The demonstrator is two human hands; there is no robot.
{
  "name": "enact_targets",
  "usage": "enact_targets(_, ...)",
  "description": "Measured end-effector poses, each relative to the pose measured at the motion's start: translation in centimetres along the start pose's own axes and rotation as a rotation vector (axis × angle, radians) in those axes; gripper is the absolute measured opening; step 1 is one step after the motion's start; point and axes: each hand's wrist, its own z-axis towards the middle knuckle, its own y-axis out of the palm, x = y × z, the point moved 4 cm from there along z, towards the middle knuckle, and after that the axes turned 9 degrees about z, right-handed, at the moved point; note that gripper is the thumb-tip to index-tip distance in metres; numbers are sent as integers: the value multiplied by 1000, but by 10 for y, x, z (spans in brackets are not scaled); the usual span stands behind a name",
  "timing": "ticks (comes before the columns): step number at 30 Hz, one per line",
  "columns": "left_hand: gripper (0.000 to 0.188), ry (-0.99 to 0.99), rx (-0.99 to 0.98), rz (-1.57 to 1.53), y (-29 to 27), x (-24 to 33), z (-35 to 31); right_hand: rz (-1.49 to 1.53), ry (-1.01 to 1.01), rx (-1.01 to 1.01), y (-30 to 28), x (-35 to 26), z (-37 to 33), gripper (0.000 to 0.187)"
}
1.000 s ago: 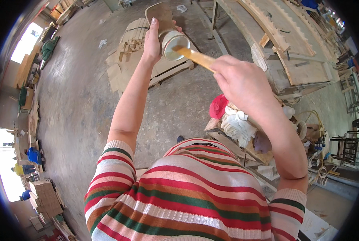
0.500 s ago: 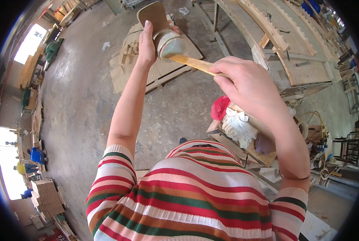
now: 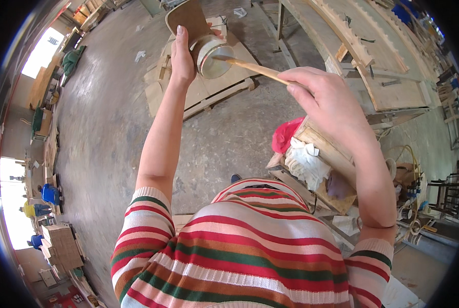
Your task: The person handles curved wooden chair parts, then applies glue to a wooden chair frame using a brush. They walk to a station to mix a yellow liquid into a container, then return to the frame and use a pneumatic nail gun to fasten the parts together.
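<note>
Wooden stick (image 3: 260, 70) higher, tip indistinct

With the middle of the view as the dial's centre, the left grip (image 3: 183, 64) at 11 to 12 o'clock holds a curved board (image 3: 188, 18) and a cup (image 3: 214, 59), the board at the cup's 11 o'clock, while a brush (image 3: 263, 70) runs from the right grip (image 3: 324, 97) at 2 o'clock to the cup's mouth. Beyond the cup at 12, a pallet (image 3: 224, 96) lies on the floor (image 3: 106, 128). A bench (image 3: 396, 95) at 2 carries timber strips (image 3: 345, 31), a box (image 3: 326, 137) at 3 bears a cloth (image 3: 306, 164), and stacked boards (image 3: 62, 246) stand at 8.
</note>
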Motion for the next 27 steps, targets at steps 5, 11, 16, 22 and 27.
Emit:
enact_targets(5, 66, 36, 47, 273, -5, 16, 5, 60, 10, 12, 17, 27, -5, 28)
enact_targets(11, 65, 73, 62, 405, 3, 38, 8, 375, 323, -142, 35, 55, -6, 35)
enact_targets(16, 63, 144, 36, 320, 10, 54, 12, 715, 417, -182, 66, 65, -18, 39)
enact_targets(22, 79, 206, -21, 413, 2, 65, 21, 1213, 472, -282, 99, 61, -23, 42)
enact_targets(27, 90, 274, -71, 316, -1, 77, 28, 1523, 497, -379, 109, 49, -24, 43)
